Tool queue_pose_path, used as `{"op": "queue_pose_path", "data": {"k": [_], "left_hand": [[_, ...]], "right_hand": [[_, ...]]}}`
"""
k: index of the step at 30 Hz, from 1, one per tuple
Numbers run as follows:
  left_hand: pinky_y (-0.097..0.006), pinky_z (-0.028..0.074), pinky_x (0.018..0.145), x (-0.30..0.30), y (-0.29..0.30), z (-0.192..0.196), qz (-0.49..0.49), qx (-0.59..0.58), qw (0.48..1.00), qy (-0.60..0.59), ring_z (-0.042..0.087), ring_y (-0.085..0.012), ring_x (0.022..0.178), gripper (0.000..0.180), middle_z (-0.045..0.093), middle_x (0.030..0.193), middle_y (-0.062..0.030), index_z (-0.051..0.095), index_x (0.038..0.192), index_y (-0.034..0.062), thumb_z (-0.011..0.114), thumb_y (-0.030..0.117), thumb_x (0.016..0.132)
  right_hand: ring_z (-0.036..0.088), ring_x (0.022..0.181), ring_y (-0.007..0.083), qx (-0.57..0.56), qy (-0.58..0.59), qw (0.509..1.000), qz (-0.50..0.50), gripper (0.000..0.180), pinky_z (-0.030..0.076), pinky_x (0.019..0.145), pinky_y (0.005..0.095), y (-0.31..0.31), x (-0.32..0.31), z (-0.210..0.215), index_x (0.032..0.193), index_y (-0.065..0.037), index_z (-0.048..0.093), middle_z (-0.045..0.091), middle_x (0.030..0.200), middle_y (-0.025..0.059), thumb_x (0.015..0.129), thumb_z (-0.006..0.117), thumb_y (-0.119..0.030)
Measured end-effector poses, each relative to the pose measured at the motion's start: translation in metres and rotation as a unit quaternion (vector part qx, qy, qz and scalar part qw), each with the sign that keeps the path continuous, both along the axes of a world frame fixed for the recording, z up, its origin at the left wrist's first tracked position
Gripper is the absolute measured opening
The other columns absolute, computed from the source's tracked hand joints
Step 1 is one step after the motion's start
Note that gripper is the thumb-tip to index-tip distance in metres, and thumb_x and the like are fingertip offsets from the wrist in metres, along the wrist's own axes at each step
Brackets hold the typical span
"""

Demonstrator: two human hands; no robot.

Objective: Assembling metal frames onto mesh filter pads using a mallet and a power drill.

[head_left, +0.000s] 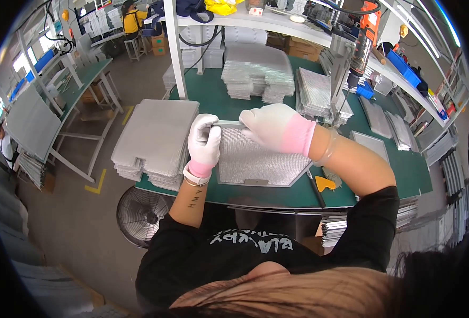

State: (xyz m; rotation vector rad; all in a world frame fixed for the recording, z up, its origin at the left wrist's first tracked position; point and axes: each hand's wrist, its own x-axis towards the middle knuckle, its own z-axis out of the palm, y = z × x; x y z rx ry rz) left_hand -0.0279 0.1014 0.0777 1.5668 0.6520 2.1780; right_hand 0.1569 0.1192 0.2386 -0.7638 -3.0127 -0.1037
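both hands grip the far edge of the mesh filter (pixel 255 159): left hand (pixel 203 140) pinching its left corner, right hand (pixel 277 127) closed beside it.

Operator body: my view from above.
I see a white knit glove with pink cuff on each hand: left hand (pixel 203 142), right hand (pixel 275 126); black short-sleeved printed shirt (pixel 234 254).
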Motion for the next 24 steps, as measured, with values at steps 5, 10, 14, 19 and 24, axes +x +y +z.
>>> {"op": "queue_pose_path", "data": {"k": [5,10,14,19,24], "left_hand": [[-0.027,0.047,0.086,-0.003,0.012,-0.016,0.072,0.047,0.993,0.084,0.057,-0.0142,0.096,0.027,0.059,0.113,-0.0103,0.054,0.119,0.0025,0.06,0.001,0.092],[-0.027,0.051,0.077,0.002,0.003,-0.018,0.082,0.047,0.993,0.072,0.062,-0.0156,0.087,0.028,0.064,0.107,-0.0112,0.055,0.117,0.0022,0.063,0.001,0.09],[-0.027,0.052,0.075,0.007,-0.003,-0.017,0.074,0.05,0.995,0.042,0.064,-0.015,0.085,0.029,0.065,0.105,-0.0117,0.054,0.117,0.0021,0.063,0.0,0.09],[-0.027,0.05,0.075,0.012,0.006,-0.007,0.061,0.119,0.988,0.079,0.061,-0.0141,0.085,0.027,0.063,0.107,-0.0118,0.054,0.118,0.0009,0.059,0.002,0.091],[-0.026,0.043,0.09,-0.01,0.01,-0.016,0.112,-0.057,0.99,0.063,0.051,-0.0113,0.098,0.034,0.052,0.115,-0.0049,0.047,0.128,0.0024,0.051,-0.001,0.095]], "right_hand": [[0.065,0.082,0.0343,0.092,-0.015,0.995,-0.037,0.023,0.052,0.073,0.0436,-0.005,0.003,-0.007,0.101,-0.004,0.057,0.064,0.085,0.0132,0.093,0.058,-0.026],[0.065,0.083,0.0366,-0.047,0.053,0.996,0.049,0.019,0.052,0.075,0.0448,-0.001,0.003,0.003,0.1,-0.004,0.056,0.065,0.089,0.0162,0.096,0.054,-0.022],[0.064,0.087,0.0349,-0.07,0.039,0.997,0.016,0.022,0.051,0.076,0.0446,-0.002,-0.002,-0.013,0.103,-0.003,0.055,0.063,0.094,0.0159,0.092,0.059,-0.022],[0.064,0.086,0.0336,0.031,0.016,0.999,0.015,0.026,0.052,0.075,0.0433,-0.009,-0.003,-0.015,0.103,-0.003,0.056,0.062,0.092,0.0145,0.089,0.063,-0.023],[0.065,0.084,0.0316,0.138,0.324,0.935,0.044,0.028,0.053,0.076,0.0401,-0.023,0.047,0.001,0.11,-0.001,0.06,0.064,0.092,0.0134,0.084,0.065,-0.012]]}}
